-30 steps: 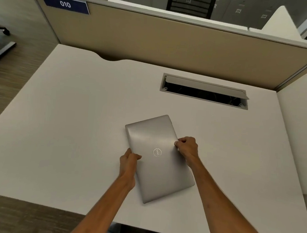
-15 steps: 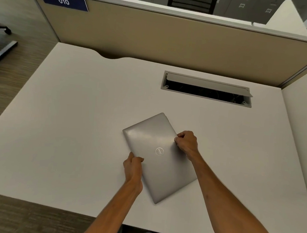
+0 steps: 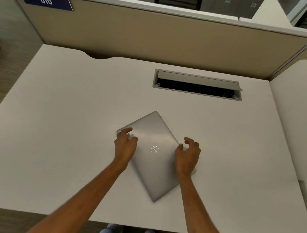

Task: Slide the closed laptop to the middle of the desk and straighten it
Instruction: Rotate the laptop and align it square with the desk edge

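1. Nearest the camera, both bare forearms reach forward over the front edge of the white bench [image 3: 47,126], with blue trouser legs just visible below that edge.
2. Between the hands lies the closed silver laptop [image 3: 156,164], flat on the bench, roughly mid-width and toward the front half. It now sits more askew than half a second ago, turned into a diamond with one corner pointing at the person and one at the far side.
3. On the laptop's left corner, the left hand [image 3: 125,145] has moved up from the left edge; its fingers are spread and pressed on the lid.
4. At the right edge, the right hand [image 3: 187,155], a closed fist before, has loosened into an open claw, fingers curled and parted, thumb touching the lid's edge; it grips nothing.
5. Farther back, an open cable slot [image 3: 197,85] is set into the bench, well apart from the laptop.
6. Beyond that stands a beige partition [image 3: 155,37] bearing a blue "010" label [image 3: 46,1].
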The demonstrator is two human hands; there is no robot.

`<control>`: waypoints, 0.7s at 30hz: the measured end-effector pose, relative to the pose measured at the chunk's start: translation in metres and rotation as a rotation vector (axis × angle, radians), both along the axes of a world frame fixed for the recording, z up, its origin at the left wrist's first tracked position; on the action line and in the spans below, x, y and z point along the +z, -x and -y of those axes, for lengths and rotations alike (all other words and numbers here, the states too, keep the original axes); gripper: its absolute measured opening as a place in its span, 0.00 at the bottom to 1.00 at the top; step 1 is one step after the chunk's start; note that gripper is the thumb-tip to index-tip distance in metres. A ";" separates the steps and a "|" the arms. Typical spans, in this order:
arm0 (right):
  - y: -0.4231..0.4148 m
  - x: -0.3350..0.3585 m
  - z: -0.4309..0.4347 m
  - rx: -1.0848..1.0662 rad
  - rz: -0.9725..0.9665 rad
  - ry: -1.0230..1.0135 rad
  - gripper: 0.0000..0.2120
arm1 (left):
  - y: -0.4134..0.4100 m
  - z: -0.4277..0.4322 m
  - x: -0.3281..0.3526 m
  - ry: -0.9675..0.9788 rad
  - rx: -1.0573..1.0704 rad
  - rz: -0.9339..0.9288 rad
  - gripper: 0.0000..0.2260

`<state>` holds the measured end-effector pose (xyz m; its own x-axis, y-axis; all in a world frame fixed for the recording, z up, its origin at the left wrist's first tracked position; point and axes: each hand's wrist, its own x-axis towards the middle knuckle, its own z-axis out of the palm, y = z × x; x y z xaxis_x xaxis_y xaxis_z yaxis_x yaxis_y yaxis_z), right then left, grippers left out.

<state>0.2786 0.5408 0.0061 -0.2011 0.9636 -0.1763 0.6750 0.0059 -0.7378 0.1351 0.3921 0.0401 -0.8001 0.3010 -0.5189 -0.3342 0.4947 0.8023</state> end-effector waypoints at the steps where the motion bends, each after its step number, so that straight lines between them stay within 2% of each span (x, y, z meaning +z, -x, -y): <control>1: -0.007 0.000 0.011 -0.109 -0.028 0.000 0.17 | 0.013 -0.005 0.000 0.034 -0.094 -0.049 0.22; 5: -0.034 -0.002 0.052 -0.462 -0.060 0.048 0.23 | 0.057 -0.027 -0.004 0.218 -0.443 -0.253 0.26; 8: -0.049 -0.005 0.079 -0.579 -0.099 0.128 0.25 | 0.076 -0.036 -0.012 0.333 -0.635 -0.336 0.28; 11: -0.055 -0.009 0.095 -0.674 -0.152 0.283 0.21 | 0.084 -0.041 -0.019 0.372 -0.744 -0.340 0.27; 16: -0.046 -0.011 0.106 -0.712 -0.194 0.434 0.12 | 0.082 -0.043 -0.027 0.371 -0.768 -0.337 0.25; 21: -0.034 -0.014 0.105 -0.755 -0.212 0.465 0.12 | 0.080 -0.046 -0.026 0.385 -0.726 -0.289 0.25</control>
<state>0.3121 0.4363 -0.0078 0.3818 0.6931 -0.6115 0.2289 -0.7119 -0.6639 0.0549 0.4382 0.0145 -0.5947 0.6330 -0.4957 0.3600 0.7609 0.5398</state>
